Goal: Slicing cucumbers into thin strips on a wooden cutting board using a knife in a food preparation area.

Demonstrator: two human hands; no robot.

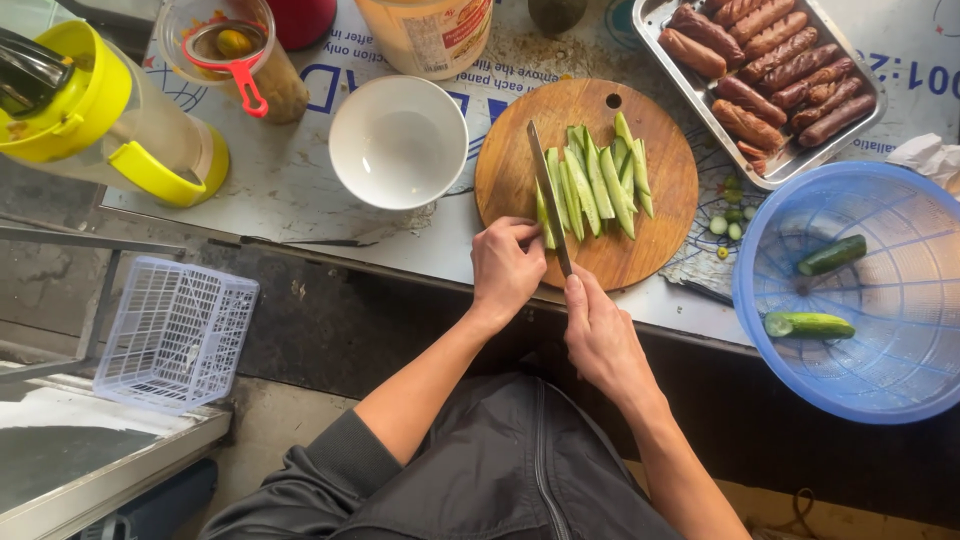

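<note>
A round wooden cutting board (520, 165) lies on the counter with several long cucumber strips (600, 180) on it. My right hand (600, 335) grips a knife (548, 190) by the handle, its long blade lying across the board just left of the strips. My left hand (507, 265) rests at the board's near edge, fingers curled on the end of the leftmost cucumber strip beside the blade.
An empty white bowl (398, 140) sits left of the board. A metal tray of browned sausages (765, 70) is at the back right. A blue colander basin (860, 290) holds two cucumbers. A yellow-lidded jug (110, 115), jars and a white basket (175, 335) stand left.
</note>
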